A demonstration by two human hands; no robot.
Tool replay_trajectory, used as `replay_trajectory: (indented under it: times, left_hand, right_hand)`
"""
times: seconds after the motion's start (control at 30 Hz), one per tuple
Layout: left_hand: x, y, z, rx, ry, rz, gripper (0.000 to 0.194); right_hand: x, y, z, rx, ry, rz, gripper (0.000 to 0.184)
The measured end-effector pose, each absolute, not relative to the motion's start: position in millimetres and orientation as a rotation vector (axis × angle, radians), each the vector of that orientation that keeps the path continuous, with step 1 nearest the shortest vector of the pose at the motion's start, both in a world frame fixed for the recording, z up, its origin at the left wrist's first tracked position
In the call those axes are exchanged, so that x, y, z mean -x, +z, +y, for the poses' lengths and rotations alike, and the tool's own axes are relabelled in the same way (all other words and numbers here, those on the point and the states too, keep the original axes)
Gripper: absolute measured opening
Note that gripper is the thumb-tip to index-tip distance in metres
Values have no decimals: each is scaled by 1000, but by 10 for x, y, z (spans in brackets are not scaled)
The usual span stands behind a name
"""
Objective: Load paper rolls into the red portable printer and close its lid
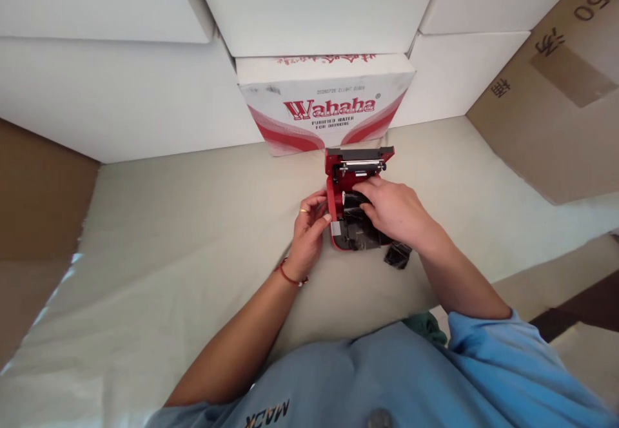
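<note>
A red and black label printer point(331, 197) stands on the cloth-covered surface with its lid raised toward the back. My left hand point(311, 228) grips its left side wall, thumb at the edge and fingers bent along the outside. My right hand point(394, 212) reaches into the open body from the right. Its fingers are closed on a black ribbon roll point(354, 200) lying across the inside; the hand hides the roll's right end. Shiny black film spreads over the front part of the printer. A crumpled black piece point(398, 255) lies by the printer's front right corner.
Behind the printer stands a Wahaha water carton point(329, 106), with large white boxes point(314, 9) stacked around and above it. A brown cardboard box point(546, 131) borders the right side, and another brown panel point(39, 222) the left. Pale cloth point(193, 234) covers the surface.
</note>
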State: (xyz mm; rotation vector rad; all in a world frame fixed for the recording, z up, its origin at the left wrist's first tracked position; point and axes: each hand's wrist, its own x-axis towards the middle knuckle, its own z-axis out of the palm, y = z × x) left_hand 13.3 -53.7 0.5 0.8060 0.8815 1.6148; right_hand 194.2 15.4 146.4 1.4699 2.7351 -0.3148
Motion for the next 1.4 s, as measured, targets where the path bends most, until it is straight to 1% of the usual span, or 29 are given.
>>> replay_trajectory:
  times: [0.13, 0.23, 0.3, 0.4, 0.5, 0.6, 0.7, 0.8, 0.87, 0.93, 1.03, 1.1, 1.17, 1.27, 1.4]
  left_hand:
    - [-136, -28, -525, -836, 1616, 878, 40]
    - [-144, -63, -514, -840, 1618, 905, 42]
    - [-154, -74, -519, -857, 1622, 911, 42]
    - [-165, -40, -574, -957, 1676, 993, 38]
    - [-164, 47, -686, -1250, 1788, 1252, 33]
    - [-170, 122, -807, -1673, 1878, 1351, 38]
    - [-200, 145, -878, -2048, 1821, 1336, 43]
    - [-229, 130, -894, -2278, 1759, 1355, 41]
    - [-234, 113, -894, -2316, 1761, 1386, 38]
    - [-230, 96, -898, -2282, 1761, 1421, 34]
    - [-219, 78, -912, -2222, 1756, 1447, 29]
    - [-215, 74, -918, -2227, 1738, 1418, 31]
    - [-215, 74, -919, -2239, 1726, 1356, 37]
    - [-219, 69, -920, -2248, 1748, 1350, 39]
    - [-221, 45, -934, -2247, 1727, 1434, 31]
  right_hand:
    - [-1851, 1377, 253, -1511, -212, 2720, 45]
    - [-1857, 1356, 271, -1506, -274, 2716, 51]
    - [-1931, 1370, 222, -1478, -379, 2809, 48]
    - [-2148, 1396, 39, -1365, -512, 3093, 36]
    - [-2397, 1355, -236, -1219, -555, 3302, 28]
    - [-2561, 1229, -502, -1196, -602, 3348, 30]
    - [-2623, 1116, -663, -1176, -649, 3360, 36]
    - [-2631, 1117, -669, -1141, -706, 3398, 32]
    - [-2621, 1167, -574, -1227, -763, 3401, 29]
    - [-2592, 1210, -390, -1487, -751, 3388, 31]
    - [-2502, 1199, 17, -1960, -648, 3350, 45]
    - [-2415, 1162, 298, -2109, -677, 3332, 58]
    - [-2325, 1147, 499, -2115, -782, 3309, 65]
    - [-2235, 1190, 548, -2027, -906, 3283, 59]
    - [-2278, 1212, 251, -2080, -791, 3236, 52]
